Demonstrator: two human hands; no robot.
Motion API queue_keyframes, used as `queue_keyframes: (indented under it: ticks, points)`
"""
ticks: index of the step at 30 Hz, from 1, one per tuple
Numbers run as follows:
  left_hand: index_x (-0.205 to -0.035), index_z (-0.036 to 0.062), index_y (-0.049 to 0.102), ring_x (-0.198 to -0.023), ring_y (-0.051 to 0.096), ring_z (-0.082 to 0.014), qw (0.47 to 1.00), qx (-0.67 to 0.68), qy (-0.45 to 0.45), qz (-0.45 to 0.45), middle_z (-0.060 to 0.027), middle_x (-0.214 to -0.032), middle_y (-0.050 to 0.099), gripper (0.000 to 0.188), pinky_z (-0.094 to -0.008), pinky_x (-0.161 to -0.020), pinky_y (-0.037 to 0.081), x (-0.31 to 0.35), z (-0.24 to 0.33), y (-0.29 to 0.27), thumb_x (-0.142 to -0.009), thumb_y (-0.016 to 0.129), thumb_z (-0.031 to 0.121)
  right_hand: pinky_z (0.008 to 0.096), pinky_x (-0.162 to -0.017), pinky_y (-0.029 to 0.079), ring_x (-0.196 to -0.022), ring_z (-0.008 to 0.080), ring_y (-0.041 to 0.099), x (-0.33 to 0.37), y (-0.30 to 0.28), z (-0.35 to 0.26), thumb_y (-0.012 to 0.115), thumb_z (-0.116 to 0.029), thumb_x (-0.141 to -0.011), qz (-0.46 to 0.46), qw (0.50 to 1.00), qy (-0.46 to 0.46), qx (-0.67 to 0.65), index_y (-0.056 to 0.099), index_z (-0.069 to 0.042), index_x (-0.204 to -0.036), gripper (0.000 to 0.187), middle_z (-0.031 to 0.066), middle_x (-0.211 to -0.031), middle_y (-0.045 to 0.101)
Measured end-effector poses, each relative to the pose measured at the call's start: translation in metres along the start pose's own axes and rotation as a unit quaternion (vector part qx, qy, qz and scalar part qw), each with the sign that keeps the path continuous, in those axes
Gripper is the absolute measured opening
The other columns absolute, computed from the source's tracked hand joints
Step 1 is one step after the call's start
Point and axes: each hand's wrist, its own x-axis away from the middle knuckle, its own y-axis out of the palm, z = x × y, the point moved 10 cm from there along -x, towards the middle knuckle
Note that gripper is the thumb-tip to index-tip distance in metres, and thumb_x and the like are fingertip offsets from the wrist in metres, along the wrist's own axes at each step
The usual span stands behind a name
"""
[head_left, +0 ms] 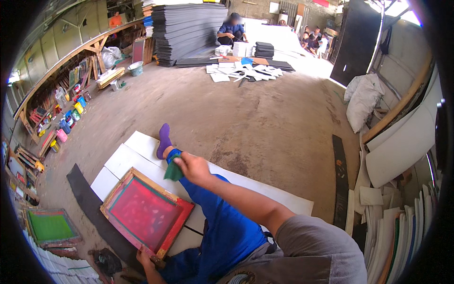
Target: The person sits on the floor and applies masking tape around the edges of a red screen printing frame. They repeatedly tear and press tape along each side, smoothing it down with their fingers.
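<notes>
A wooden screen printing frame with red-stained mesh lies tilted across white sheets at my left side. Its near edge is gripped by my left hand, whose fingers are partly hidden by the wood. Out over my stretched leg in blue trousers, my right hand pinches a dark green cloth. The cloth hangs down beside my shin, above the sheets, apart from the frame. A purple sock covers my foot just beyond it.
A black strip runs left of the frame, near a green screen frame. Paint pots line the left wall. Ahead, a person crouches by stacked black sheets and white scraps. White sacks stand right.
</notes>
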Motion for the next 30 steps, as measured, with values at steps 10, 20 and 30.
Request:
queue_keyframes:
  ticks: [10,20,30]
  points:
    - [-0.114,0.0026,0.074,-0.086,0.067,-0.0235,0.97,-0.214,0.099,0.057,-0.0105,-0.092,0.073,0.036,-0.0374,-0.08,0.052,0.041,0.051,0.012,-0.09,0.075,0.031,0.0342,-0.056,0.053,-0.063,0.0144,0.063,0.076,0.157,-0.081,0.059,-0.014,-0.105,-0.222,0.905,0.101,-0.348,0.061,-0.001,-0.11,0.014,0.0065,-0.075,0.063]
    - [-0.139,0.0066,0.055,-0.11,0.066,-0.0282,0.856,0.464,-0.086,-0.212,-0.0077,-0.119,0.066,0.049,-0.047,-0.094,0.053,0.164,0.169,0.082,-0.105,0.059,0.042,0.0292,-0.069,0.054,-0.085,0.0125,0.066,0.198,0.268,-0.195,0.062,-0.009,-0.102,-0.36,0.741,0.127,-0.552,0.058,-0.01,-0.109,0.007,0.003,-0.094,0.067]
    - [-0.114,-0.0009,0.067,-0.083,0.069,-0.0209,0.977,0.189,0.039,0.093,-0.0077,-0.097,0.069,0.02,-0.0332,-0.073,0.056,0.094,0.155,-0.041,-0.1,0.066,0.013,0.0457,-0.096,0.051,-0.115,0.0343,0.059,0.251,0.285,-0.186,0.084,-0.025,-0.075,-0.441,0.865,-0.219,-0.097,0.069,-0.011,-0.12,0.05,0.013,-0.116,0.064]
